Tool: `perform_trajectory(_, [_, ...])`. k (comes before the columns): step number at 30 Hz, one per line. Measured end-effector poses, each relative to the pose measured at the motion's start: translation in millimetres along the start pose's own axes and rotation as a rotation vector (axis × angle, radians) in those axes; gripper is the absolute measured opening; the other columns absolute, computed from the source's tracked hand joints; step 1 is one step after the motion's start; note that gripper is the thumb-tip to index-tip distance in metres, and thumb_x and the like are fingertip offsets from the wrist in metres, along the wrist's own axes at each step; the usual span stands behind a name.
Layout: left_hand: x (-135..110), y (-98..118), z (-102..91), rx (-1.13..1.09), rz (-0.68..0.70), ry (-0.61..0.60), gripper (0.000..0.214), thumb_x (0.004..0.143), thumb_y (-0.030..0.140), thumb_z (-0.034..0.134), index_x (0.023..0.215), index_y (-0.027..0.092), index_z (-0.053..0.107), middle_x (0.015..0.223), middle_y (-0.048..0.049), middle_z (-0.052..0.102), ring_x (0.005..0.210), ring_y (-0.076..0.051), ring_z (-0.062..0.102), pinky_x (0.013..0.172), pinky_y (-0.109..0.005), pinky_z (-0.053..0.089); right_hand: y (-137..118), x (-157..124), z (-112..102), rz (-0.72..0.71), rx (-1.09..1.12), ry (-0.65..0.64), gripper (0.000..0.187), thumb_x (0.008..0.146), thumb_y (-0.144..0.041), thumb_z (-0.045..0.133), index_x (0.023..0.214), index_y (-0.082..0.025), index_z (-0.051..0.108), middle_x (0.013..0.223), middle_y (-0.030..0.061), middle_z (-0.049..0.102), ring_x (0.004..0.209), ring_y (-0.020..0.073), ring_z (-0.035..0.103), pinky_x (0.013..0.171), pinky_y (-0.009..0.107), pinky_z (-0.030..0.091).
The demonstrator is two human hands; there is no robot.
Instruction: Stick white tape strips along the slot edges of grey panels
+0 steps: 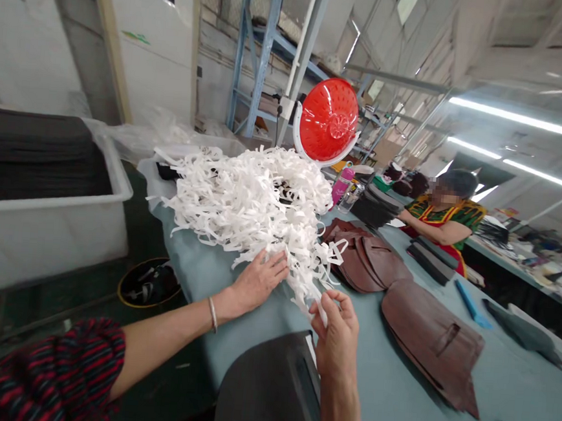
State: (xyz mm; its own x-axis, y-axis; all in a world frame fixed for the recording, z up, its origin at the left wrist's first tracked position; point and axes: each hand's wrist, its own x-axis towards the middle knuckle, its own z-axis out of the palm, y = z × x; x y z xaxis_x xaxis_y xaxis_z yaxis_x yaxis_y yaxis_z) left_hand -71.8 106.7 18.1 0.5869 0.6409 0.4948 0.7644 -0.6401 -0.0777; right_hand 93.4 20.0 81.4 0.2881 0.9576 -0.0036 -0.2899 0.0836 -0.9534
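A big heap of white paper strips (247, 201) lies on the grey-blue table (393, 388). My left hand (256, 281) rests flat against the near edge of the heap, fingers stretched out. My right hand (335, 335) is raised just in front of the heap and pinches a few strips hanging from its lower right corner. A dark grey leather piece (267, 391) lies right below my right hand at the table's near edge.
Stacks of brown leather pieces (429, 332) lie to the right. A red fan (327, 120) stands behind the heap, a pink bottle (342, 183) beside it. A white bin (42, 217) of dark sheets stands left. Another person (443, 217) works at the far end.
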Motion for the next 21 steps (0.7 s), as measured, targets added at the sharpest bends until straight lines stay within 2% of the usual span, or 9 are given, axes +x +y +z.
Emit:
perform_trajectory(3, [-5, -4, 2.6, 0.009, 0.029, -0.011, 0.036, 0.09, 0.009, 0.04, 0.121, 0.021, 0.053, 0.132, -0.0089, 0.054, 0.136, -0.026, 0.034, 0.107, -0.052, 0.028, 7, -3, -14, -0.038, -0.143, 0.091, 0.027, 0.075, -0.033, 0.067, 0.089, -0.02, 0.048, 0.058, -0.006, 0.061, 0.034, 0.0021, 0.037, 0.036, 0.013, 0.024])
perform_trajectory(5, [-10, -10, 4.2, -0.001, 0.039, -0.011, 0.036, 0.089, 0.009, 0.041, 0.121, 0.021, 0.054, 0.131, -0.0103, 0.054, 0.133, -0.026, 0.037, 0.105, -0.052, 0.029, 8, 0, -30, -0.114, -0.178, 0.284, 0.028, 0.07, -0.028, 0.07, 0.087, -0.02, 0.049, 0.057, -0.0053, 0.062, 0.04, 0.0085, 0.053, 0.041, 0.017, 0.038])
perform_trajectory(7, [-14, -21, 4.6, -0.025, 0.018, -0.014, 0.035, 0.087, 0.009, 0.042, 0.118, 0.018, 0.056, 0.127, -0.0122, 0.057, 0.13, -0.027, 0.042, 0.103, -0.05, 0.031, 2, 4, -55, -0.179, -0.111, 0.535, 0.03, 0.064, -0.023, 0.07, 0.085, -0.02, 0.048, 0.057, -0.0052, 0.063, 0.047, 0.0132, 0.061, 0.046, 0.021, 0.047])
perform_trajectory(9, [-17, -34, 3.8, -0.051, -0.04, -0.005, 0.033, 0.086, 0.01, 0.043, 0.114, 0.016, 0.058, 0.123, -0.0135, 0.059, 0.126, -0.028, 0.046, 0.102, -0.048, 0.032, -10, 5, -87, -0.226, -0.024, 0.742, 0.033, 0.061, -0.02, 0.067, 0.084, -0.022, 0.044, 0.056, -0.0072, 0.063, 0.046, 0.0115, 0.061, 0.047, 0.02, 0.047])
perform_trajectory(11, [-18, -47, 1.9, -0.081, -0.084, 0.014, 0.033, 0.086, 0.012, 0.042, 0.114, 0.014, 0.058, 0.123, -0.0148, 0.06, 0.123, -0.03, 0.048, 0.104, -0.049, 0.029, -25, -1, -117, -0.263, 0.0, 0.84, 0.035, 0.06, -0.019, 0.066, 0.084, -0.023, 0.04, 0.055, -0.0099, 0.06, 0.044, 0.0079, 0.058, 0.047, 0.017, 0.046])
perform_trajectory(13, [-16, -53, -1.7, -0.149, -0.087, 0.017, 0.035, 0.085, 0.018, 0.046, 0.118, 0.012, 0.056, 0.122, -0.0159, 0.06, 0.121, -0.032, 0.05, 0.104, -0.049, 0.028, -37, -17, -138, -0.262, 0.005, 0.844, 0.038, 0.059, -0.02, 0.068, 0.085, -0.023, 0.04, 0.055, -0.0098, 0.06, 0.043, 0.0068, 0.054, 0.045, 0.016, 0.043])
perform_trajectory(15, [-11, -51, -9.7, -0.261, -0.131, 0.014, 0.038, 0.081, 0.023, 0.051, 0.118, 0.014, 0.055, 0.117, -0.0147, 0.064, 0.114, -0.032, 0.054, 0.103, -0.048, 0.029, -41, -38, -144, -0.218, 0.002, 0.776, 0.041, 0.058, -0.022, 0.071, 0.09, -0.021, 0.045, 0.062, -0.0052, 0.065, 0.047, 0.0088, 0.056, 0.043, 0.018, 0.041])
perform_trajectory(18, [-2, -31, -33.8, -0.348, -0.281, 0.061, 0.031, 0.08, 0.021, 0.05, 0.11, 0.019, 0.058, 0.109, -0.0097, 0.066, 0.105, -0.029, 0.057, 0.1, -0.045, 0.031, -36, -68, -131, -0.113, 0.043, 0.555, 0.045, 0.064, -0.028, 0.074, 0.101, -0.019, 0.05, 0.08, 0.0022, 0.07, 0.058, 0.0109, 0.06, 0.044, 0.018, 0.04])
perform_trajectory(21, [2, 5, -66.0, -0.463, -0.362, 0.082, 0.022, 0.083, 0.021, 0.046, 0.099, 0.019, 0.062, 0.103, -0.006, 0.065, 0.098, -0.025, 0.057, 0.093, -0.042, 0.037, -27, -93, -107, -0.014, 0.084, 0.366, 0.039, 0.075, -0.031, 0.071, 0.106, -0.019, 0.05, 0.087, 0.0016, 0.069, 0.053, 0.006, 0.054, 0.044, 0.016, 0.037])
